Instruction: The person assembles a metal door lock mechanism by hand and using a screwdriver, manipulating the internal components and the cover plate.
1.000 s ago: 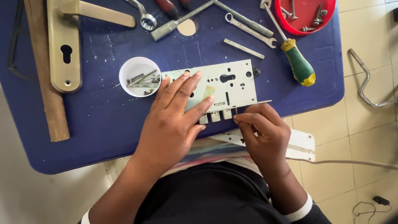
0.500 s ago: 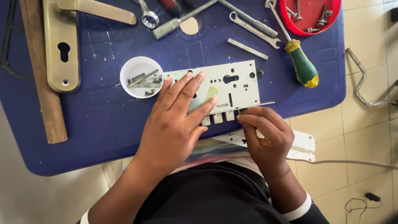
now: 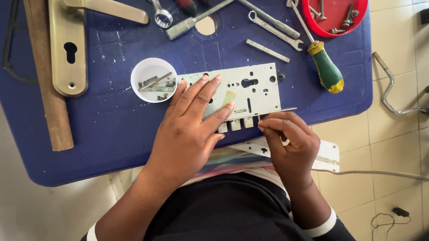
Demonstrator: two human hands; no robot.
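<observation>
Blue, scuffed and paint-flecked, the counter (image 3: pixel 95 125) fills most of the frame above pale floor tiles. At far left lie a wooden handle (image 3: pixel 44 59) and a brass door-handle plate (image 3: pixel 69 40). Right of them a small white cup (image 3: pixel 153 79) holds loose metal bits. At centre the left hand (image 3: pixel 194 118) lies flat, fingers spread, pressing down the grey mortise lock case (image 3: pixel 243 89), which rests near the counter's lower edge. The right hand (image 3: pixel 288 140) is pinched closed on a thin metal piece at the case's lower right corner; what that piece is I cannot tell. Upper right sit a green-handled screwdriver (image 3: pixel 325 68) and a red dish of screws (image 3: pixel 333 9). With parts in cup and dish, the lock looks partly dismantled or not yet reassembled. Compared with a second ago, both hands hold nearly the same places; the view has merely drifted slightly.
</observation>
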